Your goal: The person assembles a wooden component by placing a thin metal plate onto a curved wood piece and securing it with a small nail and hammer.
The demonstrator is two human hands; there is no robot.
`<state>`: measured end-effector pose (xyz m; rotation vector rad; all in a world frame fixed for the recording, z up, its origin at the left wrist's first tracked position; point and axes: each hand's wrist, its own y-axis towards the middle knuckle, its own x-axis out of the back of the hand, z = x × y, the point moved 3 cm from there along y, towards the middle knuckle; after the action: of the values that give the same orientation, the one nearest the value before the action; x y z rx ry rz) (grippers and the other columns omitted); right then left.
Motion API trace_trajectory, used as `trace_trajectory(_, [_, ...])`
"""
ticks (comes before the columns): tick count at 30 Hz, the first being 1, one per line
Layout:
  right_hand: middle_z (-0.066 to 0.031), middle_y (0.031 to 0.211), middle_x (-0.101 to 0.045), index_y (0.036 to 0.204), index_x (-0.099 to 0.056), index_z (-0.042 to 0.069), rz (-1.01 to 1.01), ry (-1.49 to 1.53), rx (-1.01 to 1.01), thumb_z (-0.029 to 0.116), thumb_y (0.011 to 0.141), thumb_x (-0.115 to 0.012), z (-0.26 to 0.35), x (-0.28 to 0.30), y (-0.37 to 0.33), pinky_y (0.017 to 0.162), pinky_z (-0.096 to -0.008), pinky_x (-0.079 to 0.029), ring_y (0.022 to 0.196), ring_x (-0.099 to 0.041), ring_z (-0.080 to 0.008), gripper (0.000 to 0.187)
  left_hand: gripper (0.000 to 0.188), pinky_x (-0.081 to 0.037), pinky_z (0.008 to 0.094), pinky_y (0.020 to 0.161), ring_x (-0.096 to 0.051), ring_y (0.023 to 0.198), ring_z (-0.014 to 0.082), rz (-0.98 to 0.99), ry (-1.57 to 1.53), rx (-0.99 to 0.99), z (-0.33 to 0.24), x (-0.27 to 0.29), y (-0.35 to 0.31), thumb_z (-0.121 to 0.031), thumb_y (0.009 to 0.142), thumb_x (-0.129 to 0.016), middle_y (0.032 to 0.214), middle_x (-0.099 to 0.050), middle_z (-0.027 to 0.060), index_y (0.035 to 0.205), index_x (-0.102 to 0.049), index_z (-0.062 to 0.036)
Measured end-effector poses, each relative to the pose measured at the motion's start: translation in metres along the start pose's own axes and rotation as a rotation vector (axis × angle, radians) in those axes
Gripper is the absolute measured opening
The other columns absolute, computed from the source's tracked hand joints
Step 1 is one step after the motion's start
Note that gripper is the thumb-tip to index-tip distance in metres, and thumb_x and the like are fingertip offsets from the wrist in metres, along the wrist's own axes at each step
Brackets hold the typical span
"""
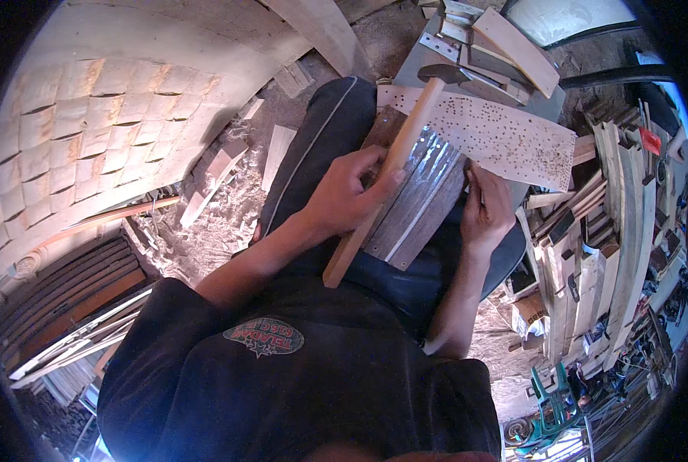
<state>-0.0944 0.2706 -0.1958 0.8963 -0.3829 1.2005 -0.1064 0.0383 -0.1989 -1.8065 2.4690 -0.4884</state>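
Across my lap lies a dark, weathered wooden panel [423,202] of narrow slats, with shiny streaks and a pale line along it. My left hand [352,189] is closed round a long, pale wooden bar [349,256] that slants over the panel's left side. Behind the bar's far end shows a dark oval piece [453,74]; whether the two are joined I cannot tell. My right hand [488,208] is closed at the panel's far right edge, fingertips pressed together and partly hidden. Just beyond it lies a pale board [506,137] dotted with many small dark spots.
Offcuts [517,50] are heaped on a grey surface ahead. Long timber strips [625,208] stand stacked at the right, with a green tool [552,400] below them. A large pale slab [74,138] leans at the left, dark slats [67,289] below it. Shavings [213,223] cover the floor.
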Motion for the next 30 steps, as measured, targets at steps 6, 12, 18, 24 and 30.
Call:
trace_trajectory(6, [-0.0132,0.092,-0.072,0.102,-0.075,0.000,0.031,-0.004,-0.019,-0.004,0.080,-0.075,-0.001,0.001,-0.002,0.081,-0.0366,-0.053,0.088,-0.069,-0.0272,0.022,0.039,-0.049,0.0327,0.066,-0.062,0.074,0.0147,0.014,0.029,0.030,0.003,0.001,0.000,-0.034,0.096,-0.064,0.084,-0.067,0.0161,0.105,-0.066,0.0035])
trace_trajectory(12, [-0.0136,0.097,-0.072,0.106,-0.075,0.001,0.028,0.004,-0.038,-0.005,0.082,-0.074,-0.002,0.000,-0.005,0.083,-0.0356,-0.054,0.091,-0.070,-0.0266,0.025,0.025,-0.054,0.0328,0.087,-0.070,0.093,0.0170,0.055,0.075,0.057,-0.006,0.001,0.002,-0.021,0.100,-0.061,0.096,-0.073,0.0113,0.103,-0.067,0.0026])
trace_trajectory(18, [-0.0143,0.094,-0.071,0.107,-0.074,0.001,0.010,0.067,-0.060,-0.004,0.081,-0.074,-0.007,-0.002,-0.008,0.081,-0.0375,-0.052,0.086,-0.067,-0.0283,0.026,0.025,-0.054,0.0324,0.087,-0.069,0.092,0.0163,0.060,0.106,0.085,-0.005,0.001,0.000,-0.022,0.100,-0.061,0.096,-0.073,0.0109,0.103,-0.067,0.0026])
trace_trajectory(24, [-0.0153,0.095,-0.069,0.112,-0.069,-0.001,-0.016,0.121,-0.171,-0.001,0.082,-0.074,-0.003,0.008,-0.009,0.080,-0.0381,-0.052,0.084,-0.066,-0.0281,0.031,0.028,-0.053,0.0316,0.086,-0.068,0.092,0.0153,0.047,0.089,0.053,-0.011,-0.001,-0.002,-0.025,0.099,-0.061,0.095,-0.073,0.0098,0.103,-0.067,0.0018])
trace_trajectory(30, [-0.0122,0.098,-0.066,0.109,-0.066,0.000,0.007,0.381,-0.385,0.007,0.083,-0.072,0.032,0.036,-0.036,0.085,-0.0372,-0.050,0.091,-0.064,-0.0236,0.028,0.028,-0.053,0.0329,0.083,-0.068,0.090,0.0179,0.077,0.087,-0.027,-0.046,-0.014,-0.010,-0.026,0.094,-0.067,0.096,-0.071,0.0129,0.104,-0.066,0.0013])
